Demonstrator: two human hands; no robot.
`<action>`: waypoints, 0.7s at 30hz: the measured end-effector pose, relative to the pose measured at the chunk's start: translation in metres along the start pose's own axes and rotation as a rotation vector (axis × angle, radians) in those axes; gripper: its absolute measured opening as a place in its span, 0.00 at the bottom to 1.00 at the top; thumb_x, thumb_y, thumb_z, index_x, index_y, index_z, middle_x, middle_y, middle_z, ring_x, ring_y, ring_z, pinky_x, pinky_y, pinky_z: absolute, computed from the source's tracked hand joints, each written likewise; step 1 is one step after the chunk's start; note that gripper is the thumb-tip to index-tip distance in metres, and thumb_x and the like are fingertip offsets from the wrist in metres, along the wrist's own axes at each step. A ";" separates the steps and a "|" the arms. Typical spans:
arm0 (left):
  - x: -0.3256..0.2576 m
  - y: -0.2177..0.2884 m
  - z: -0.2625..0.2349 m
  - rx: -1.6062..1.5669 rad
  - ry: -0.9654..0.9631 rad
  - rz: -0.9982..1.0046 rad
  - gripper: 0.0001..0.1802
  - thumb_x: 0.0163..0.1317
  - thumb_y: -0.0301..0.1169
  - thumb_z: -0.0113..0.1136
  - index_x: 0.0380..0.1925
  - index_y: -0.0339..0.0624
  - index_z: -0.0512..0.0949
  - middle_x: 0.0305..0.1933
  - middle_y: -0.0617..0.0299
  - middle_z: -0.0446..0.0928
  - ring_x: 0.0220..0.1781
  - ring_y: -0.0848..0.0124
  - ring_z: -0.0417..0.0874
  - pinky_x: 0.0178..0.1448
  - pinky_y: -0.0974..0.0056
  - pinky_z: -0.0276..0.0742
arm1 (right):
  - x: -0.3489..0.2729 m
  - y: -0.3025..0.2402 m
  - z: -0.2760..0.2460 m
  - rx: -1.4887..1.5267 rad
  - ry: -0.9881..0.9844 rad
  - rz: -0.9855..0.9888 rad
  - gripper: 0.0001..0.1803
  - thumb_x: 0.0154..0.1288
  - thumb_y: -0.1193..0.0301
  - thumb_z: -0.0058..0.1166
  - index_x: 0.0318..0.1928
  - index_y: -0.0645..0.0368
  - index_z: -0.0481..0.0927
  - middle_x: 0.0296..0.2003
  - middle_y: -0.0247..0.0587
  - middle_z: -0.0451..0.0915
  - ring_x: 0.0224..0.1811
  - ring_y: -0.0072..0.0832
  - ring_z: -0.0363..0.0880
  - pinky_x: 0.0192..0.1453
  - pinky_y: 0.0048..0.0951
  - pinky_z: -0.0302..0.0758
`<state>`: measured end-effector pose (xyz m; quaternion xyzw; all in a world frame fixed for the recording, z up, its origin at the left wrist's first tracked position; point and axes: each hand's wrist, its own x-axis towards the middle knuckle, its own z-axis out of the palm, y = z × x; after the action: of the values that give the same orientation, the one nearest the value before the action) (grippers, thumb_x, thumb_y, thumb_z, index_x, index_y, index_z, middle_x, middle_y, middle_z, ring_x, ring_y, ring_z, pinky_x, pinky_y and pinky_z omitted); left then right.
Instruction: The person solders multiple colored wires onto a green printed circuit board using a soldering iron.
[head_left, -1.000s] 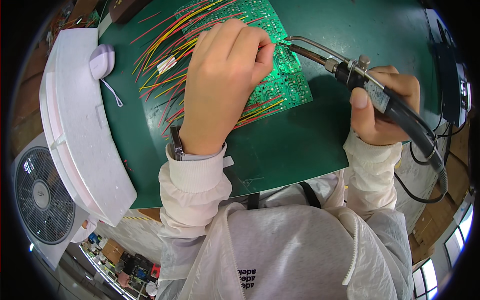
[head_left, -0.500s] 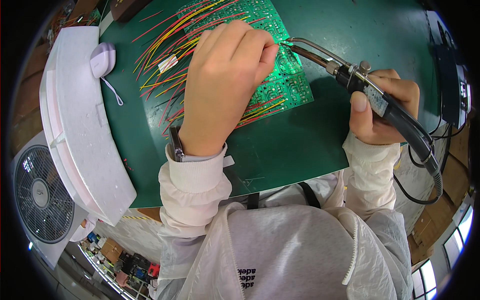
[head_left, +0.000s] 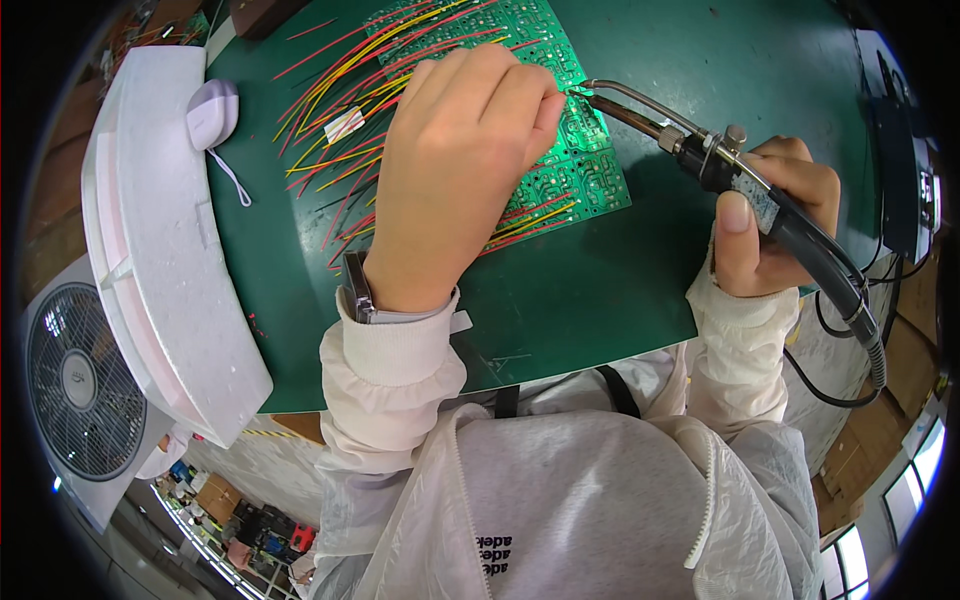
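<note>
My right hand [head_left: 775,215] grips a soldering iron [head_left: 800,240] with a thin metal tube clamped along its top. The iron's tip touches or hovers just over a green circuit board [head_left: 590,180]. Close beside that tip, the fingers of my left hand [head_left: 455,170] are pinched together above the board; what they hold is hidden. Red and yellow wires [head_left: 345,95] run out from the board to the left, passing under my left hand. More wires [head_left: 535,220] lie across the board's near edge. A small white label [head_left: 344,125] sits among the wires.
A white foam box [head_left: 165,250] stands along the table's left edge, with a lilac case [head_left: 213,112] and strap on it. The iron's cable [head_left: 850,400] loops down at the right, near a dark device [head_left: 900,170]. A fan [head_left: 85,380] stands beyond the table.
The whole view has shifted slightly. My right thumb has shifted a little on the soldering iron. My left hand stays pinched beside the tip.
</note>
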<state>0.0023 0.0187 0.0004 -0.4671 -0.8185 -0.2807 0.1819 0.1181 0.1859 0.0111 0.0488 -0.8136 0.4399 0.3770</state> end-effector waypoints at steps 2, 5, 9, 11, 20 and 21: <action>0.000 0.000 0.000 0.009 0.000 0.003 0.08 0.41 0.21 0.61 0.21 0.42 0.72 0.22 0.66 0.70 0.23 0.72 0.71 0.31 0.68 0.66 | 0.000 0.000 0.001 0.005 0.011 -0.005 0.16 0.46 0.72 0.59 0.31 0.67 0.68 0.20 0.41 0.73 0.19 0.23 0.68 0.24 0.20 0.66; -0.001 -0.001 0.000 0.012 0.023 0.034 0.07 0.41 0.25 0.59 0.19 0.41 0.70 0.22 0.62 0.66 0.27 0.68 0.70 0.32 0.65 0.66 | 0.000 0.000 0.003 0.015 0.028 -0.013 0.15 0.46 0.72 0.59 0.31 0.67 0.68 0.20 0.41 0.72 0.19 0.23 0.68 0.25 0.20 0.67; 0.000 -0.001 0.000 0.001 0.007 0.015 0.08 0.40 0.22 0.61 0.22 0.42 0.72 0.23 0.65 0.69 0.24 0.70 0.71 0.31 0.67 0.65 | -0.003 -0.001 0.003 0.027 0.056 0.024 0.16 0.47 0.71 0.59 0.31 0.67 0.68 0.21 0.41 0.72 0.20 0.23 0.68 0.25 0.20 0.67; -0.001 -0.001 0.000 0.004 0.015 0.021 0.08 0.40 0.22 0.61 0.22 0.42 0.72 0.23 0.65 0.69 0.24 0.70 0.71 0.31 0.67 0.65 | -0.003 0.000 0.003 0.040 0.106 0.004 0.16 0.48 0.70 0.59 0.31 0.67 0.68 0.21 0.41 0.72 0.20 0.24 0.69 0.25 0.20 0.67; -0.001 0.001 -0.005 0.032 -0.017 0.025 0.08 0.41 0.24 0.62 0.23 0.42 0.73 0.25 0.64 0.70 0.27 0.68 0.71 0.31 0.66 0.66 | -0.008 0.006 -0.006 0.068 0.327 0.107 0.19 0.50 0.68 0.60 0.35 0.67 0.66 0.24 0.42 0.73 0.23 0.23 0.69 0.31 0.22 0.68; 0.000 0.004 -0.007 0.042 0.022 0.017 0.09 0.40 0.25 0.63 0.24 0.42 0.74 0.26 0.64 0.71 0.28 0.67 0.72 0.32 0.65 0.66 | -0.009 0.004 -0.004 0.030 0.389 0.130 0.18 0.50 0.71 0.59 0.37 0.66 0.67 0.25 0.42 0.73 0.23 0.21 0.69 0.30 0.20 0.69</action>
<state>0.0059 0.0152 0.0069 -0.4669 -0.8182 -0.2671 0.2031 0.1254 0.1889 0.0035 -0.0841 -0.7202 0.4766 0.4971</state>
